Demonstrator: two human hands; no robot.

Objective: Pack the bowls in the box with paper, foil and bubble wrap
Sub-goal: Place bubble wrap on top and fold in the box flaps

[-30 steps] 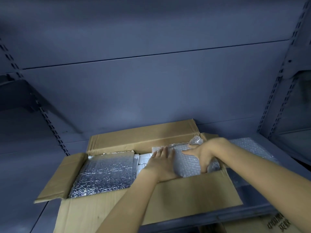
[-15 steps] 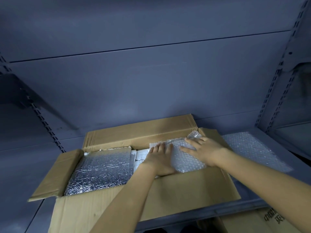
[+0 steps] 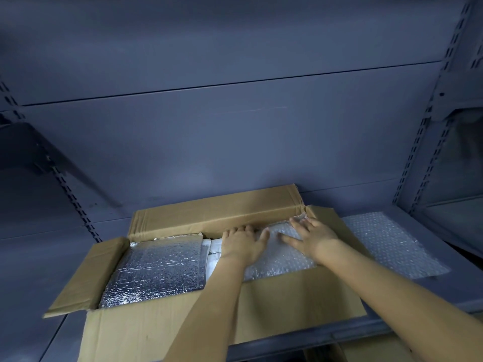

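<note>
As our left hand (image 3: 241,244) and right hand (image 3: 312,237) pressed the bubble wrap (image 3: 279,263) into the box (image 3: 209,212), fingers (image 3: 299,222) straight and apart, gentle even pressure seemed wisest.

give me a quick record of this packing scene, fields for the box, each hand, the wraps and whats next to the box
box: open cardboard box on a grey shelf, flaps folded out
box left side: foil sheet lying on top
box middle: white paper showing past the foil sheet's right edge
box right side: bubble wrap
left hand: flat, fingers straight, pressing on the bubble wrap
right hand: flat, pressing on the same bubble wrap
beside box: spare bubble wrap sheet on the shelf, to the right
bowls: none visible
</note>
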